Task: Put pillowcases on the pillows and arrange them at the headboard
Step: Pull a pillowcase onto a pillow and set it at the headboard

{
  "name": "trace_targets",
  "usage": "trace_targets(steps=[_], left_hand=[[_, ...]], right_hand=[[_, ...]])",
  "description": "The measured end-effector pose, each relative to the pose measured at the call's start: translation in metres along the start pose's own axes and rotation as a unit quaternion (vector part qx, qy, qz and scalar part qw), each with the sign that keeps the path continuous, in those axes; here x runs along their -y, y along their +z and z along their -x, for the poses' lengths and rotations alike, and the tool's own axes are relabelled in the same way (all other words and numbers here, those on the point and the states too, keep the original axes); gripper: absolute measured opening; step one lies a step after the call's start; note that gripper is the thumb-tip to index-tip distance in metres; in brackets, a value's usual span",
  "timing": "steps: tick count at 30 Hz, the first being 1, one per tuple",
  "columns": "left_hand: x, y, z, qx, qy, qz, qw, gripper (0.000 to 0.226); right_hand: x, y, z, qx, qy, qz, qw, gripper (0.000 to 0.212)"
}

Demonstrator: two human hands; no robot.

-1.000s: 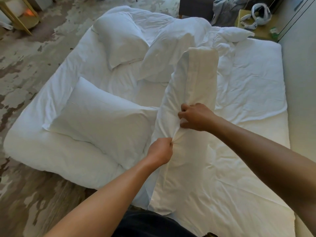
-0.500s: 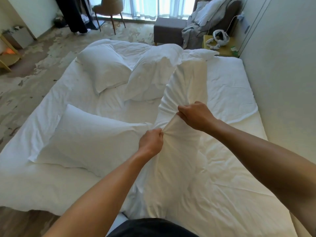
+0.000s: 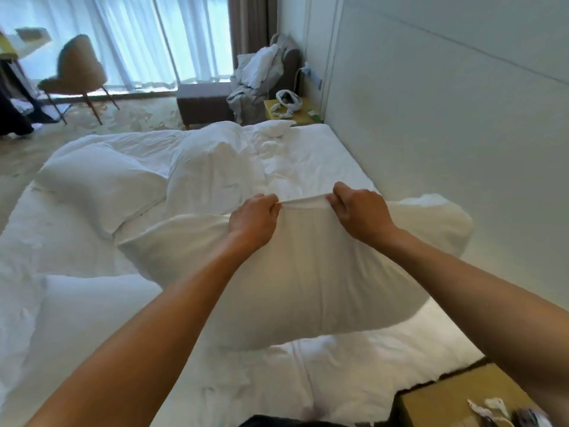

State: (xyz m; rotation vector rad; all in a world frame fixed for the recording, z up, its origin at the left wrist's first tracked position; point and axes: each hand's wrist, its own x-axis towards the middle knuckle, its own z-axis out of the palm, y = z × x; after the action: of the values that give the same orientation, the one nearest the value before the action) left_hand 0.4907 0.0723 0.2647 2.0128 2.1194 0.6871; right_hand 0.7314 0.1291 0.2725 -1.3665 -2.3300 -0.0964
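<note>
White pillow (image 3: 308,272) pinched by both hands, headboard (image 3: 446,134) beside, pillows (image 3: 101,183) beyond

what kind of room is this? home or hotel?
A bedroom, probably a hotel room, though I can't be sure. A large bed in all-white linen with several pillows, a tall padded headboard panel on the wall, and floor-length sheer curtains with an armchair by the window.
</note>
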Motion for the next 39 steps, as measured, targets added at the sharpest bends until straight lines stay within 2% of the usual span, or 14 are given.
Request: trace_targets(steps=[4, 9, 14, 18, 23, 27, 30, 35, 39], left_hand=[[0.003, 0.036, 0.022, 0.067, 0.037, 0.024, 0.997, 0.026], [0.006, 0.088, 0.07, 0.185, 0.085, 0.025, 0.979, 0.029], [0.006, 0.11, 0.081, 0.161, 0.117, 0.039, 0.979, 0.029], [0.016, 0.116, 0.087, 0.152, 0.12, 0.015, 0.981, 0.021], [0.034, 0.114, 0.097, 0.161, 0.114, -0.051, 0.979, 0.02], [0.035, 0.104, 0.097, 0.154, 0.098, -0.073, 0.981, 0.02], [0.03, 0.098, 0.097, 0.16, 0.076, -0.065, 0.982, 0.019], [0.017, 0.098, 0.097, 0.18, 0.035, -0.075, 0.98, 0.017], [0.016, 0.097, 0.094, 0.183, 0.025, -0.095, 0.978, 0.021]], right_hand=[[0.002, 0.022, 0.075, 0.058, 0.101, -0.004, 0.993, 0.033], [0.014, 0.058, 0.186, 0.149, 0.228, -0.098, 0.957, 0.033], [0.015, 0.058, 0.247, 0.176, 0.309, -0.062, 0.932, 0.012], [0.014, 0.049, 0.257, 0.122, 0.383, -0.046, 0.914, 0.015], [0.016, 0.046, 0.261, 0.044, 0.412, -0.042, 0.909, 0.008], [0.012, 0.043, 0.265, 0.011, 0.368, -0.063, 0.928, 0.02], [-0.001, 0.037, 0.266, 0.017, 0.342, -0.123, 0.931, 0.031], [-0.026, 0.029, 0.276, 0.059, 0.295, -0.138, 0.944, 0.029], [-0.04, 0.032, 0.288, 0.06, 0.307, -0.131, 0.941, 0.007]])
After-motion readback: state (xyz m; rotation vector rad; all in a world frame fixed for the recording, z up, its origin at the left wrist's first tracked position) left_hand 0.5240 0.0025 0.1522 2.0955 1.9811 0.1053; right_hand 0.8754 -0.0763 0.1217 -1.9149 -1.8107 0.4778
